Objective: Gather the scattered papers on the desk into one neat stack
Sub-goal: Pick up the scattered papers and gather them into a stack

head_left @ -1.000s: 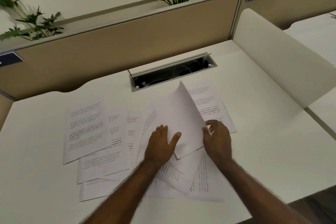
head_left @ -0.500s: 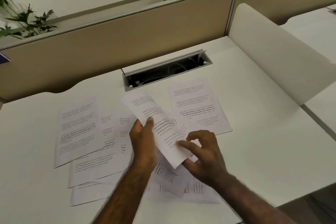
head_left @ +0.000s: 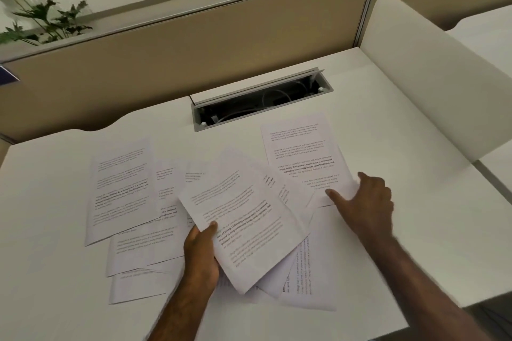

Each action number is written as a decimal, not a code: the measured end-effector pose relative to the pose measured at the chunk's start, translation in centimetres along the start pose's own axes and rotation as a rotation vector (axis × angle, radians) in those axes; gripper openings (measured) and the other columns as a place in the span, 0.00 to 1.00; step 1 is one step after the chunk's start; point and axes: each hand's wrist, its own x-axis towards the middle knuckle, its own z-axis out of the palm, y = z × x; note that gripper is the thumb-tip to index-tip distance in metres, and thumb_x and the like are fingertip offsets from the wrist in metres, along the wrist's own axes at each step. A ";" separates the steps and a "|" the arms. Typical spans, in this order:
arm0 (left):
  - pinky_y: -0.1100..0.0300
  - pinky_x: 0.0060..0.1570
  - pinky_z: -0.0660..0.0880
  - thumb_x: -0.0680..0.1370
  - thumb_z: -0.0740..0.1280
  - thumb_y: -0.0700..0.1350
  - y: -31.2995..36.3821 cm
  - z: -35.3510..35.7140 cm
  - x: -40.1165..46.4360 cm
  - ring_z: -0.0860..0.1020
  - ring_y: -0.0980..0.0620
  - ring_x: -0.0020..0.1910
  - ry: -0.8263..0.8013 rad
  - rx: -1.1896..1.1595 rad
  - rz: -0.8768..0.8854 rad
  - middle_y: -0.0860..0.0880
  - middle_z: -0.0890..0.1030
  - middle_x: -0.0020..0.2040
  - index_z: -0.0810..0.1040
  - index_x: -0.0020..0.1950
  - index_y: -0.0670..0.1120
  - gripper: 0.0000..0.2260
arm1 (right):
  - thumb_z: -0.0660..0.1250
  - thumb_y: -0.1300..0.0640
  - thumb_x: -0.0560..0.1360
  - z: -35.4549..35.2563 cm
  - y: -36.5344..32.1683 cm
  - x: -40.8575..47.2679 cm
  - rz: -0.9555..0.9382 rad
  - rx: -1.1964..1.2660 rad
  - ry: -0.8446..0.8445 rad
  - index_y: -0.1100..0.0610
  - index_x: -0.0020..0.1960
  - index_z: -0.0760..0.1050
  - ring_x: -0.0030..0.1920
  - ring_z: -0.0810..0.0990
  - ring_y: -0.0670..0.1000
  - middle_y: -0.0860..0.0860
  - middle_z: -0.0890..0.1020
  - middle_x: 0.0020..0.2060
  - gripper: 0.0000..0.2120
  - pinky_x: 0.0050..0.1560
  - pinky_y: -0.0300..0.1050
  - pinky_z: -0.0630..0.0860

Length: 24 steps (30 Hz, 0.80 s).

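Observation:
Several printed white sheets lie scattered and overlapping across the white desk (head_left: 415,243). My left hand (head_left: 201,255) grips one printed sheet (head_left: 243,227) by its lower left edge, lifted and tilted above the pile. My right hand (head_left: 365,202) rests with spread fingers on the bottom right corner of a separate sheet (head_left: 302,152) lying flat at the right. More sheets (head_left: 122,188) spread out to the left, and others (head_left: 304,279) poke out under the held one.
An open cable tray (head_left: 260,102) is sunk into the desk just behind the papers. A tan partition (head_left: 194,55) with plants on top closes the back. A white divider (head_left: 432,75) stands at the right. The desk's front edge runs close to my arms.
My left hand has pulled the held sheet down and toward me. My right hand let go of it and moved right onto the corner of the far right sheet.

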 end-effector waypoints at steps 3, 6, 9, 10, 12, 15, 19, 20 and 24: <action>0.43 0.44 0.86 0.83 0.69 0.39 -0.8 -0.5 0.2 0.90 0.43 0.47 -0.026 0.020 -0.026 0.47 0.91 0.54 0.84 0.62 0.53 0.12 | 0.79 0.32 0.68 -0.3 -0.3 1.7 0.069 -0.100 -0.121 0.60 0.76 0.70 0.68 0.73 0.67 0.62 0.75 0.67 0.48 0.64 0.64 0.74; 0.43 0.47 0.86 0.83 0.69 0.38 -1.2 -0.6 0.4 0.89 0.42 0.50 -0.019 0.025 -0.024 0.46 0.90 0.56 0.85 0.62 0.52 0.12 | 0.82 0.36 0.66 -0.6 -0.9 2.9 0.134 -0.045 -0.209 0.60 0.73 0.70 0.69 0.75 0.67 0.62 0.77 0.66 0.46 0.65 0.63 0.75; 0.42 0.48 0.86 0.83 0.69 0.39 -1.3 -0.7 0.4 0.88 0.41 0.53 -0.017 0.033 -0.029 0.47 0.90 0.56 0.85 0.62 0.52 0.12 | 0.84 0.42 0.67 -1.1 -1.3 3.8 0.181 0.032 -0.286 0.60 0.70 0.73 0.67 0.78 0.67 0.61 0.81 0.65 0.41 0.65 0.61 0.78; 0.42 0.47 0.86 0.83 0.69 0.39 -1.3 -0.7 0.4 0.88 0.41 0.53 -0.019 0.040 -0.026 0.48 0.90 0.55 0.84 0.62 0.53 0.12 | 0.83 0.43 0.69 -1.2 -1.3 4.0 0.169 0.031 -0.310 0.61 0.68 0.75 0.65 0.80 0.66 0.61 0.82 0.63 0.36 0.64 0.60 0.79; 0.45 0.44 0.86 0.83 0.69 0.39 -1.3 -0.7 0.4 0.89 0.42 0.52 -0.025 0.054 -0.015 0.49 0.90 0.55 0.84 0.62 0.54 0.12 | 0.77 0.49 0.75 -1.5 -1.1 4.1 0.100 0.057 -0.291 0.61 0.62 0.78 0.60 0.82 0.66 0.62 0.84 0.59 0.22 0.56 0.53 0.78; 0.48 0.41 0.86 0.84 0.68 0.39 -1.2 -0.8 0.5 0.90 0.45 0.50 -0.033 0.064 -0.002 0.50 0.90 0.55 0.84 0.63 0.54 0.13 | 0.67 0.56 0.83 -1.8 -0.3 4.3 0.027 0.178 -0.163 0.61 0.60 0.79 0.55 0.85 0.66 0.63 0.87 0.54 0.10 0.51 0.51 0.75; 0.47 0.44 0.86 0.84 0.67 0.38 -1.3 -0.7 0.6 0.89 0.43 0.53 -0.039 0.062 0.001 0.50 0.90 0.55 0.83 0.63 0.54 0.13 | 0.62 0.56 0.85 -3.2 0.6 5.0 0.086 0.546 -0.045 0.57 0.61 0.79 0.33 0.88 0.57 0.60 0.88 0.45 0.10 0.30 0.48 0.85; 0.48 0.44 0.86 0.84 0.67 0.38 -1.3 -0.7 0.6 0.89 0.44 0.53 -0.040 0.059 0.002 0.50 0.90 0.55 0.83 0.63 0.54 0.13 | 0.61 0.56 0.85 -3.7 0.8 5.1 0.077 0.618 -0.011 0.57 0.61 0.78 0.30 0.88 0.54 0.59 0.87 0.44 0.10 0.25 0.43 0.82; 0.49 0.41 0.86 0.84 0.66 0.38 -1.2 -0.6 0.5 0.89 0.44 0.51 -0.050 0.045 -0.006 0.48 0.90 0.56 0.83 0.64 0.52 0.13 | 0.62 0.55 0.85 -5.5 1.0 5.0 0.049 0.811 0.052 0.56 0.59 0.78 0.30 0.88 0.51 0.50 0.85 0.42 0.08 0.23 0.40 0.79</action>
